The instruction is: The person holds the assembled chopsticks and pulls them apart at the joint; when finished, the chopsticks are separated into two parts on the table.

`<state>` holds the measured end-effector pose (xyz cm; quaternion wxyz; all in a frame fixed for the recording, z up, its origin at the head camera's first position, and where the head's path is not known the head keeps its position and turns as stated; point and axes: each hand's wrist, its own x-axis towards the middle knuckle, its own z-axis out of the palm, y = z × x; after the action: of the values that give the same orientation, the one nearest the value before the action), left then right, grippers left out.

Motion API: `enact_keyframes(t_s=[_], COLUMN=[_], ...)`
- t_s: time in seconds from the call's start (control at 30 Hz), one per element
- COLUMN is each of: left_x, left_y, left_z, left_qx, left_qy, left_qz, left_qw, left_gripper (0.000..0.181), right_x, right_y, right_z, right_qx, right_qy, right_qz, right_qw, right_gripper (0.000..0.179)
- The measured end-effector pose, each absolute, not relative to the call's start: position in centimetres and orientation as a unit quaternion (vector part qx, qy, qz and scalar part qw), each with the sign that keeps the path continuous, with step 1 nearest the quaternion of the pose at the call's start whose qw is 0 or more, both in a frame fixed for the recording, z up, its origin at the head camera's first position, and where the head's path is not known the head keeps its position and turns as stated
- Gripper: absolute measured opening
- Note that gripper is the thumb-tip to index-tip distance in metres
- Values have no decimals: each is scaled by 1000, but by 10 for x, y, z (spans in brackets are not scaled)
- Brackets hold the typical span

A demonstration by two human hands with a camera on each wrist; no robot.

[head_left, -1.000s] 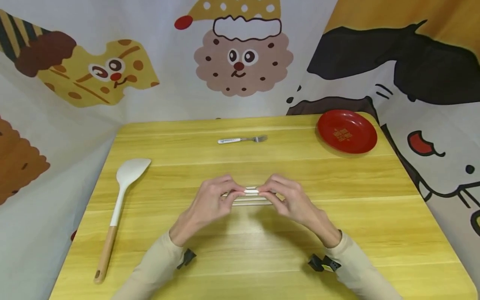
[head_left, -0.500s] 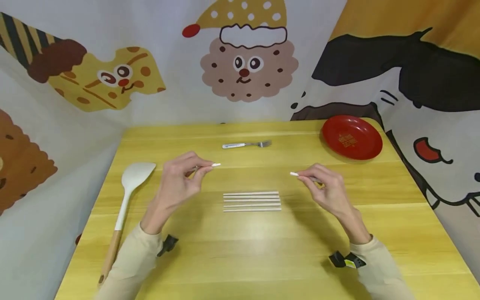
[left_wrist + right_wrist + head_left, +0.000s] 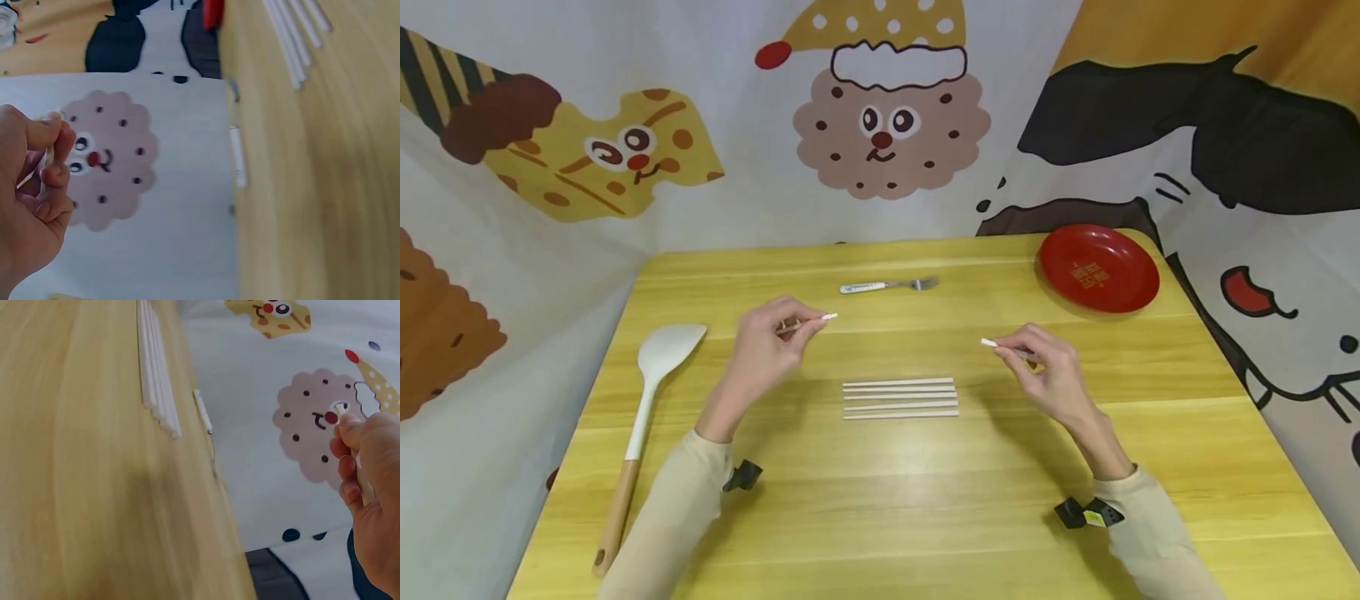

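- Facing a printed cloth backdrop (image 3: pixel 752 167), worked over a wooden table (image 3: pixel 880 508).
- Saw a spatula (image 3: pixel 642 417) lying along the table's left side, with its head at the far end.
- Pinched a white piece (image 3: pixel 830 317) between thumb and fingers of the left hand (image 3: pixel 767 337), above the table, with its tip pointing inward.
- Pinched a matching piece (image 3: pixel 989 342) likewise in the right hand (image 3: pixel 1051 367), well apart, with its tip pointing toward the left.
- Called, by judgement, for a light, firm pinch near each tip, steady wrists and enough height to avoid nudging the row below.
- Noted a red plate (image 3: pixel 1123 267) at the far right corner, with gold print inside.
- Had five thin sticks (image 3: pixel 150 369) lying side by side mid-table, slightly nearer the body than both pieces.
- Had a fork (image 3: pixel 868 287) lying beyond the sticks, with tines pointing right.
- Could not tell either piece's full length, partly hidden within the grasp.
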<state>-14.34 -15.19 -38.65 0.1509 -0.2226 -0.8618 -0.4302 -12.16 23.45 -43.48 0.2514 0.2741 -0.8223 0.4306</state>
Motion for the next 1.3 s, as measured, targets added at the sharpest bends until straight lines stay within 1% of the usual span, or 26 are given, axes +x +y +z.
enact_keyframes(t_s=[0.17,0.33,0.43,0.6,0.8,0.9,1.17,1.3], left_x=[-167,-192,-203,-215,-227,-232,-242,-243], left_y=[-149,-145,-143,-136,-128,-127,-124,-123], left_z=[-406,-428,-442,-460,-474,-480,-485,-487], left_qx=[-194,-171,-163,-159,-162,-154,-146,-143], left_qy=[-878,-885,-887,-886,-899,-909,-926,-928], left_qz=[-430,-433,-433,-433,-404,-385,-348,-343], left_qw=[87,16,-13,-47,-49,-46,-22,-26], left_gripper=[11,15,17,17,14,14,16,15], right_x=[-120,-119,-119,-119,-117,-117,-117,-119], right_y=[244,255,260,267,274,275,284,290], right_z=[-445,-458,-466,-479,-488,-489,-496,-498], right_qx=[231,207,212,226,210,209,224,221], right_qy=[-836,-866,-884,-902,-914,-916,-910,-910], right_qz=[450,414,376,322,322,322,326,331], right_qw=[214,188,181,176,131,119,124,114], right_gripper=[20,17,17,14,13,13,14,14])
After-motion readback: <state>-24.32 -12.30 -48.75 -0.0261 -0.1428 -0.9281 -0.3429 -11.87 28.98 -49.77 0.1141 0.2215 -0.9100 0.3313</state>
